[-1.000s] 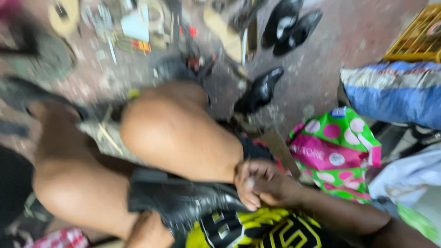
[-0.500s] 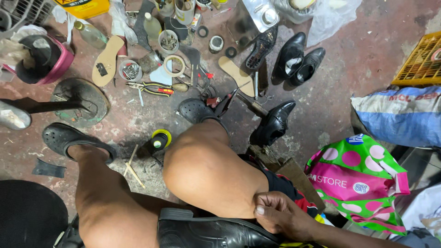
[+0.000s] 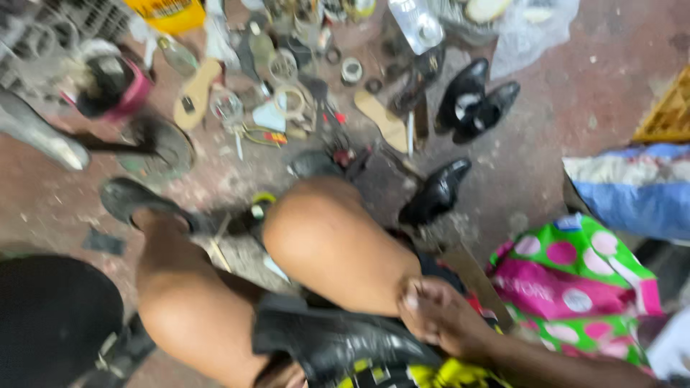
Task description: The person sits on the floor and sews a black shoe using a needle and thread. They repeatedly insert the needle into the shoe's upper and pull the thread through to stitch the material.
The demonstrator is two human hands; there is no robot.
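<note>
The black shoe [image 3: 338,343] lies across our lap, between the thighs. Our right hand [image 3: 442,323] presses against its heel end, fingers curled — whether it truly grips, we cannot tell; the left hand is out of view. We judge we are steadying it, and next comes a firmer hold. A green bag with pink dots [image 3: 575,287] sits right — a yellow package [image 3: 169,13] lies far ahead

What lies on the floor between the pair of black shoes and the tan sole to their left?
Head view: a narrow upright tool, blurred, between the pair of black shoes and the tan sole.
</note>
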